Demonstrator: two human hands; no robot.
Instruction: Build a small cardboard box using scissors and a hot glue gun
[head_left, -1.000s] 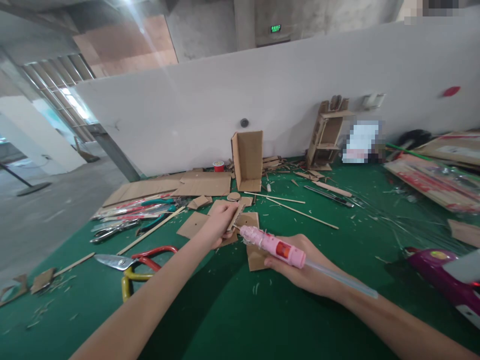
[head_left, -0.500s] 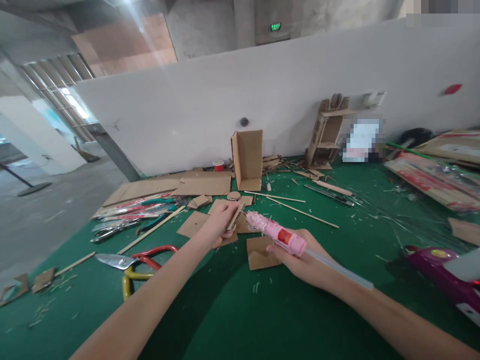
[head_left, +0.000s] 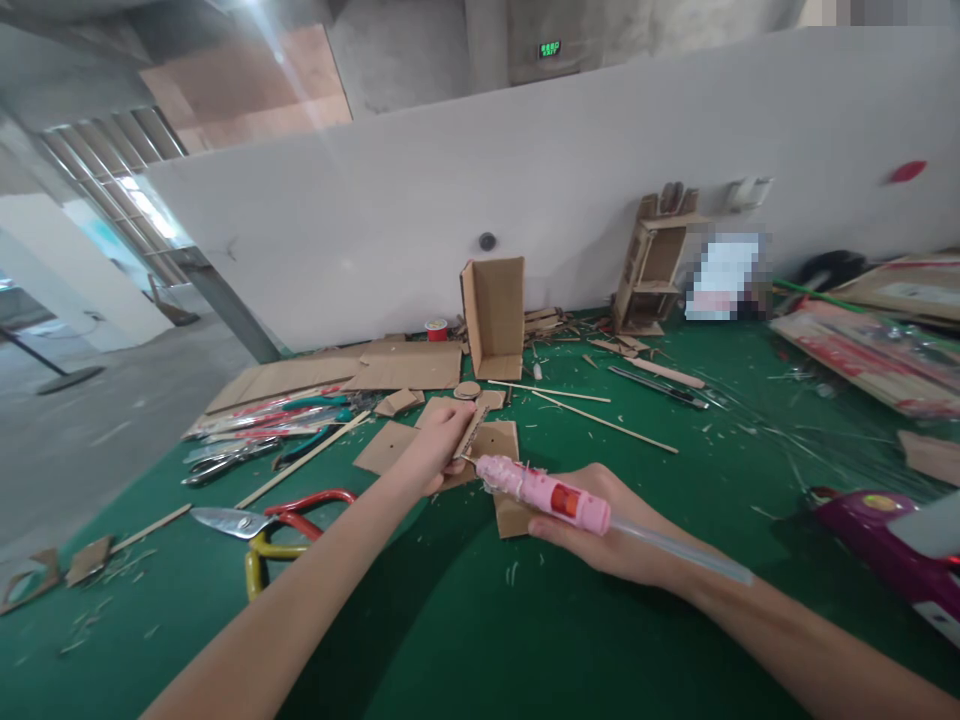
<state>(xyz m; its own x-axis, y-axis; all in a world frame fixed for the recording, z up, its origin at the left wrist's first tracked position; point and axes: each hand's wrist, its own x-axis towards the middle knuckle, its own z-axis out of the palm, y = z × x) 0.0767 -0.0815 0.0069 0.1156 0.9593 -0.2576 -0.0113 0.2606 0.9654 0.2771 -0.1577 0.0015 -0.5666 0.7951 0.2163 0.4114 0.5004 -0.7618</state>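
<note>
- Our left hand pinched one small cardboard piece, corrugated edge exposed, above loose cardboard cutouts on the green table.
- Our right hand was wrapped around one pink hot-glue gun, clear glue stick protruding behind.
- Nozzle: held at the piece's lower end; whether it touched, we could not tell.
- Step, as we judged it: gluing that edge.
- Next move, we reckoned, called for a steady pinch and even nozzle travel.
- Shears, red-and-yellow-handled, lay to our left.
</note>
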